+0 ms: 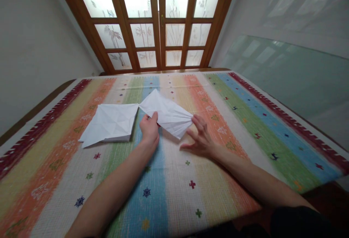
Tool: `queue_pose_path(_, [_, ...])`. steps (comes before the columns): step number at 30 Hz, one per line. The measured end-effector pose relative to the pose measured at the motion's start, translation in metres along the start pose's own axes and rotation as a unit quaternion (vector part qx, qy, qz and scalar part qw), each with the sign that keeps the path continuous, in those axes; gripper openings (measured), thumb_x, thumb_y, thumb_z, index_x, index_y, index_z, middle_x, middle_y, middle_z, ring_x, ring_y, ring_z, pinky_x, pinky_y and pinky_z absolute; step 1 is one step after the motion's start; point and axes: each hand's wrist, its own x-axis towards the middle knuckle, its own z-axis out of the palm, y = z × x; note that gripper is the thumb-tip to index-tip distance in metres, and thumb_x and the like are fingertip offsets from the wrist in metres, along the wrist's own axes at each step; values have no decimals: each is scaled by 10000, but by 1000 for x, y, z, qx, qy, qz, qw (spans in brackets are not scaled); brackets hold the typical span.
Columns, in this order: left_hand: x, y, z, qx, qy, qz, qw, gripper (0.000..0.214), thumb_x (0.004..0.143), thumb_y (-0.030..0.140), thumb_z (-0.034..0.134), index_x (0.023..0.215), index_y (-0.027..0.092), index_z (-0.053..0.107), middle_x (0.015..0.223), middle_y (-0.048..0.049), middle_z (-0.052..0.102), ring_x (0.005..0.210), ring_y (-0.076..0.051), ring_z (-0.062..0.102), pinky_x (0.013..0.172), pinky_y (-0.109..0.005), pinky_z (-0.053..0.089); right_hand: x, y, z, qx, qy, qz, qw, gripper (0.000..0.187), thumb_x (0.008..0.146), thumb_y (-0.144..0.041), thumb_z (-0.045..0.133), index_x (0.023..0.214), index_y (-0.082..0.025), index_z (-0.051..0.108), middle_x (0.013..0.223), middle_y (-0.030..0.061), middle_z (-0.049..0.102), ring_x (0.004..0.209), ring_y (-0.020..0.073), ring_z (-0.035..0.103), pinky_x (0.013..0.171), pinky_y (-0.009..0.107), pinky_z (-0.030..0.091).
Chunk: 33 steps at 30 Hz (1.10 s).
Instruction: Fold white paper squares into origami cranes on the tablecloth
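While both hands are on it, the folded white paper (167, 111) sits near the middle of the surface (174, 190), with narrow pleats running together towards its corner at about 3 o'clock. At the paper's 8 o'clock, the left hand (149, 129) has a firm-looking grip, thumb flat on top and fingers tucked beneath the edge. The right hand (200, 138), at 4 o'clock, appears to have a narrow grip on the gathered corner, its lower fingers spread clear of the sheet. To handle these pleats well, I would judge, the left thumb should anchor the layers while the right fingertips pinch close to the point and press each crease evenly; pulling hard there could skew the folds or tear the tip. Out at 9 o'clock lies a second folded white paper (111, 121), whose upper right corner meets the held one's left corner; whether they are joined I cannot tell. Beneath both spreads a striped tablecloth (114, 194), and at 12 o'clock stand wooden glazed doors (160, 45).
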Motion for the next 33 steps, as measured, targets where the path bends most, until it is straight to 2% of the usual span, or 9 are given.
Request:
queue_pose_path(2, [2,-9,-3,37,-1,-49,998,177,774,229,642,936,164,612,953,-74,707,784,-162,683,687,-291,559,2,-6,-1,-19,-47,-19,999,377,865,-399,620,1238,-370,582,1390,39,529,1395,319,350,1141,586,238])
queue_pose_path(4, [0,-13,-9,105,-1,-35,994,291,778,180,618,1068,166,595,1098,-116,680,891,-197,689,758,-338,571,6,-7,-1,-6,-65,-34,997,299,918,-250,527,1186,-326,634,1308,46,613,1331,275,451,1107,534,327])
queue_pose_path(6, [-5,-12,-16,197,41,64,978,514,772,171,632,1267,175,493,1325,-163,559,1069,-226,640,871,-372,550,10,-3,1,29,-72,-62,995,271,931,-198,483,1109,-254,680,1170,75,695,1195,253,576,1006,473,448])
queue_pose_path(8, [-10,-8,-25,305,70,205,927,677,781,208,650,1394,186,364,1475,-177,396,1246,-247,524,995,-401,486,11,2,4,65,-75,-77,992,255,935,-192,475,1054,-207,700,1083,94,728,1086,240,641,919,430,508])
queue_pose_path(10, [-12,-3,-32,412,-32,316,854,619,820,266,630,1387,194,394,1470,-155,409,1312,-255,455,1059,-430,426,11,5,6,95,-77,-68,990,246,936,-190,477,1031,-187,704,1069,102,734,1049,230,661,896,408,522])
queue_pose_path(13, [-10,-3,-40,498,-343,368,707,381,850,344,623,1200,198,594,1267,-110,612,1193,-247,551,1018,-433,444,12,4,6,127,-76,-23,989,240,943,-185,468,1016,-186,697,1029,86,742,999,213,676,886,387,523])
queue_pose_path(16, [-7,-9,-44,539,-428,372,623,259,854,365,638,1042,190,677,1084,-91,697,1044,-249,607,924,-427,478,14,3,4,146,-77,41,985,227,952,-213,473,991,-188,695,965,84,743,915,202,684,834,364,529])
queue_pose_path(26, [-9,-11,-28,643,-299,271,651,266,944,280,467,821,157,668,866,-93,687,840,-211,635,766,-324,470,28,19,2,129,-88,178,972,156,918,-253,546,935,-183,685,908,83,725,839,210,655,764,337,497])
queue_pose_path(33, [-17,-11,-15,734,-222,244,593,320,948,290,431,1220,155,533,926,-120,697,871,-260,659,727,-345,450,43,18,14,74,-100,209,970,133,887,-220,580,936,-169,692,905,86,719,848,211,640,777,327,468])
